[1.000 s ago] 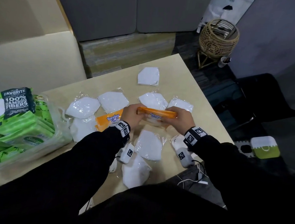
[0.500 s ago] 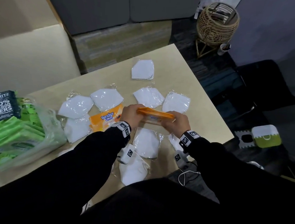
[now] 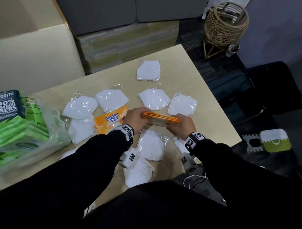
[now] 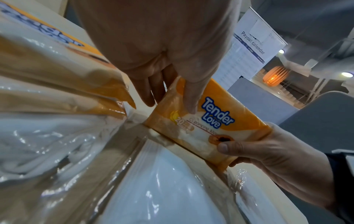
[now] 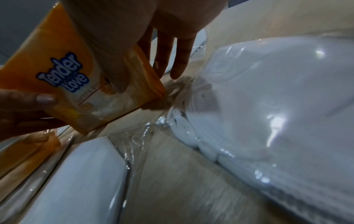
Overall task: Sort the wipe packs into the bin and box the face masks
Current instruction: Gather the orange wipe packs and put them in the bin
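Note:
Both hands hold a small stack of orange Tender Love wipe packs point(image 3: 159, 117) on edge just above the table. My left hand point(image 3: 135, 118) grips its left end, thumb on the printed face point(image 4: 214, 119). My right hand point(image 3: 186, 126) grips the right end point(image 5: 80, 91), thumb across the front. Another orange wipe pack point(image 3: 110, 120) lies flat on the table to the left, partly under my left wrist. Several white face masks in clear wrappers lie around, such as one point(image 3: 149, 70) at the far side and one point(image 3: 152, 144) under my hands.
A clear plastic bin point(image 3: 56, 132) at the left holds green wipe packs point(image 3: 12, 134). A large cardboard box point(image 3: 33, 57) stands behind the table's left. The table's right edge point(image 3: 221, 107) drops to dark floor with a wicker basket point(image 3: 226, 25) and a dark chair point(image 3: 276, 87).
The hands and the orange stack have stayed near the table's middle; the stack now sits more level. The camera has shifted slightly.

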Available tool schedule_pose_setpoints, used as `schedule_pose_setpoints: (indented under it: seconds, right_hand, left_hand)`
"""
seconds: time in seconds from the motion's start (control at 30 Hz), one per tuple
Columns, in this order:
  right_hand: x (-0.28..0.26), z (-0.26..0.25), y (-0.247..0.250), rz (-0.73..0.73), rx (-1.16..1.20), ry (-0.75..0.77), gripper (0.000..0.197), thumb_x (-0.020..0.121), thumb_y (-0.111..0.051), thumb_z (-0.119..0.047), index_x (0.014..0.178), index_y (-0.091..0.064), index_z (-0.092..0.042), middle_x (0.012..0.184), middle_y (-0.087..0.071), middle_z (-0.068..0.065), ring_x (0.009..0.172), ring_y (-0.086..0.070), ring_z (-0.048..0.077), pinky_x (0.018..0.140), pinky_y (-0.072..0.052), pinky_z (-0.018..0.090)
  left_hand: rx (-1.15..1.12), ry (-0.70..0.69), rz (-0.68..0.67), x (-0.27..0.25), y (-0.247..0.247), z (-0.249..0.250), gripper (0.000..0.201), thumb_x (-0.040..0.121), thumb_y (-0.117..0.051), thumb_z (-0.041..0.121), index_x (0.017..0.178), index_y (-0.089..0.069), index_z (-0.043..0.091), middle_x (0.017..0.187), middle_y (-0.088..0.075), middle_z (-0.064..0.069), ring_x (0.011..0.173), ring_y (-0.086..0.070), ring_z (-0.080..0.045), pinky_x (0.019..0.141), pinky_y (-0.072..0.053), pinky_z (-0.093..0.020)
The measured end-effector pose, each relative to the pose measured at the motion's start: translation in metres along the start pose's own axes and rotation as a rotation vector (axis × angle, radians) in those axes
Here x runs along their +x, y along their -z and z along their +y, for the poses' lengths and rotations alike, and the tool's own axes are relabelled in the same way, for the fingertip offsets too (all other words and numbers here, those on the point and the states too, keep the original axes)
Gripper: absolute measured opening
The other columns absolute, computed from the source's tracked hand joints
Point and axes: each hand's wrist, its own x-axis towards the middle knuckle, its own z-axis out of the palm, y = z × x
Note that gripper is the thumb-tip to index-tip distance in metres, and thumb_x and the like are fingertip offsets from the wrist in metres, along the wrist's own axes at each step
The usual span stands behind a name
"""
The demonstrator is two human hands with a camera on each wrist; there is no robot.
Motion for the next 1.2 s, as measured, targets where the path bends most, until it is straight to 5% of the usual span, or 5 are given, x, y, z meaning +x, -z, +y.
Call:
schedule_pose_setpoints:
  seconds: [0.4, 0.53, 0.73, 0.9, 1.2]
  right_hand:
    - [0.0, -0.014, 0.019, -0.024, 0.377, -0.019, 0.01, 0.076, -0.085, -0.015, 0.081, -0.077, -0.018, 0.071, -0.071, -0.001, 0.064, -0.061, 0.013, 0.067, -0.048, 0.03]
    - [-0.005, -0.041, 0.026, -0.143, 0.627, 0.017, 0.017, 0.08, -0.087, -0.006, 0.093, -0.075, -0.008, 0.079, -0.073, 0.007, 0.068, -0.067, 0.017, 0.059, -0.054, 0.028]
    - [0.005, -0.055, 0.015, -0.224, 0.62, -0.18, 0.023, 0.081, -0.084, -0.011, 0.102, -0.074, -0.012, 0.094, -0.078, 0.013, 0.069, -0.075, 0.024, 0.052, -0.06, 0.033]
    - [0.008, -0.048, 0.005, -0.148, 0.654, -0.33, 0.026, 0.076, -0.081, -0.004, 0.1, -0.074, -0.011, 0.097, -0.079, 0.017, 0.07, -0.075, 0.03, 0.05, -0.059, 0.036]
    - [0.002, -0.047, -0.002, -0.183, 0.617, -0.401, 0.033, 0.074, -0.083, -0.012, 0.105, -0.074, -0.012, 0.096, -0.078, 0.015, 0.081, -0.077, 0.041, 0.064, -0.064, 0.054]
  left_hand:
    - [-0.149, 0.011, -0.034, -0.003, 0.032, 0.01, 0.002, 0.081, -0.083, 0.02, 0.081, -0.083, 0.022, 0.069, -0.074, -0.005, 0.065, -0.06, -0.009, 0.064, -0.046, -0.022]
    - [-0.263, 0.088, -0.105, -0.012, 0.056, 0.0, 0.006, 0.081, -0.087, 0.022, 0.083, -0.082, 0.02, 0.077, -0.077, -0.009, 0.068, -0.068, -0.015, 0.078, -0.061, -0.039]
    - [0.113, 0.053, 0.094, -0.021, 0.079, -0.036, 0.078, 0.074, -0.091, 0.035, 0.143, -0.057, 0.022, 0.137, -0.063, -0.005, 0.122, -0.06, -0.022, 0.108, -0.048, -0.041]
    - [0.74, 0.052, -0.146, -0.025, 0.086, -0.077, 0.144, 0.058, -0.089, 0.067, 0.164, -0.006, 0.016, 0.166, -0.026, -0.012, 0.152, -0.028, -0.033, 0.12, -0.032, -0.049]
    - [0.829, 0.077, -0.02, -0.032, 0.067, -0.09, 0.116, 0.06, -0.086, 0.06, 0.15, -0.026, 0.017, 0.138, -0.046, -0.009, 0.125, -0.049, -0.031, 0.099, -0.044, -0.046]
